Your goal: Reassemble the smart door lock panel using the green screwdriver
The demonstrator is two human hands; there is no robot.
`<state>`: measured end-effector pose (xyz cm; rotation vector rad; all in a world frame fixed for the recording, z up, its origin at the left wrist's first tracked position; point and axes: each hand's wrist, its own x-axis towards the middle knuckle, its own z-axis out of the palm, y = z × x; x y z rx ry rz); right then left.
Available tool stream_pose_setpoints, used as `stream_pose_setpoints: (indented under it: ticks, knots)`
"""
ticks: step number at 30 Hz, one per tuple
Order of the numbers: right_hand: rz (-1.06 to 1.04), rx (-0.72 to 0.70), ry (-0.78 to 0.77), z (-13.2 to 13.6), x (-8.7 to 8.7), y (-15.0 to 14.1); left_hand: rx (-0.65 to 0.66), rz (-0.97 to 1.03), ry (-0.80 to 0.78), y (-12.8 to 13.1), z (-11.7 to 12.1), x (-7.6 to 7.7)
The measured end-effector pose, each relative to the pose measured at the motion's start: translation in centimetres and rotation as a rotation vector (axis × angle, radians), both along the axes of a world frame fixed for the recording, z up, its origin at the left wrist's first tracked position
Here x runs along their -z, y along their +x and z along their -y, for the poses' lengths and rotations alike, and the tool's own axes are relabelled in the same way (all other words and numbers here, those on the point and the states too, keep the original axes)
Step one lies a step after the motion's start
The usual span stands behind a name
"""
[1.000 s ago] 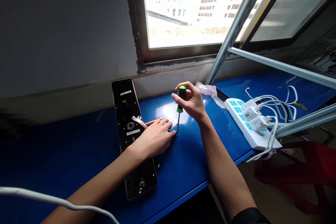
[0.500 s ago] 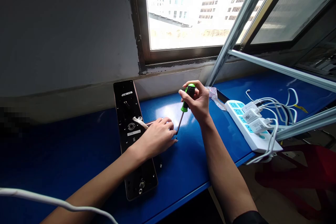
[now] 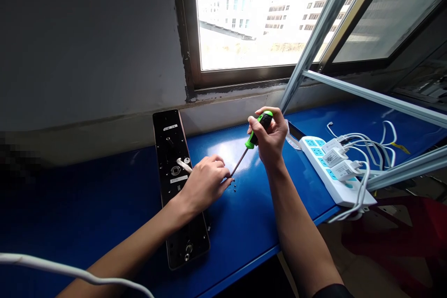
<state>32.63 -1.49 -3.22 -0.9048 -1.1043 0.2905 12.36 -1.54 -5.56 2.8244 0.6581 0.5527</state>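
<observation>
My right hand (image 3: 272, 137) is wrapped round the green-and-black handle of a screwdriver (image 3: 252, 140), whose shaft slants down to the left. Its tip meets the fingertips of my left hand (image 3: 206, 179), which are pinched together; whatever they may hold is too small to make out. Under my left wrist and forearm lies a long black panel (image 3: 167, 149) with paper labels, metal posts and a white cable (image 3: 184, 165). Several tiny dark screws (image 3: 235, 188) rest on the blue table (image 3: 251, 219) just beside my left fingertips.
A white power strip (image 3: 330, 179) with plugged-in chargers and tangled white cables stands on the right. Metal frame bars (image 3: 370, 91) cross above the table there. A thick white cable (image 3: 66, 267) runs across the lower left. The wall and window (image 3: 240, 74) border the back.
My right hand has moved right and tilted the screwdriver further over, its tip shifting left to my left fingertips. More of the tiny screws on the table now show.
</observation>
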Motion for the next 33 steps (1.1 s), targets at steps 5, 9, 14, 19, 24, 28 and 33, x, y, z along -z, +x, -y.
stream_pose_setpoints:
  ticks: [5, 9, 14, 19, 24, 28, 33]
  knots:
    - [-0.045, 0.089, 0.186, 0.2, -1.8, -0.9, -0.021, 0.223, 0.003, -1.1, 0.2, -1.0]
    - [-0.017, 0.158, 0.215, -0.3, -3.9, -2.3, -0.067, 0.482, -0.025, -2.9, 0.1, -2.2]
    - [0.084, 0.023, 0.142, -1.2, -7.1, -5.1, -0.233, 0.616, -0.055, -5.9, -1.1, -3.3]
    - [0.253, -0.310, -0.043, -2.4, -9.4, -7.5, -0.302, 0.633, 0.064, -7.9, -2.7, -3.4]
    - [0.360, -0.313, 0.044, -3.3, -9.0, -8.8, -0.371, 0.632, 0.086, -8.5, -3.9, -2.7]
    - [0.450, -0.212, 0.169, -4.1, -7.8, -9.4, -0.380, 0.560, 0.087, -8.6, -4.6, -1.9]
    - [0.536, -0.185, 0.167, -5.0, -6.7, -9.8, -0.463, 0.402, 0.054, -8.7, -4.7, -1.2]
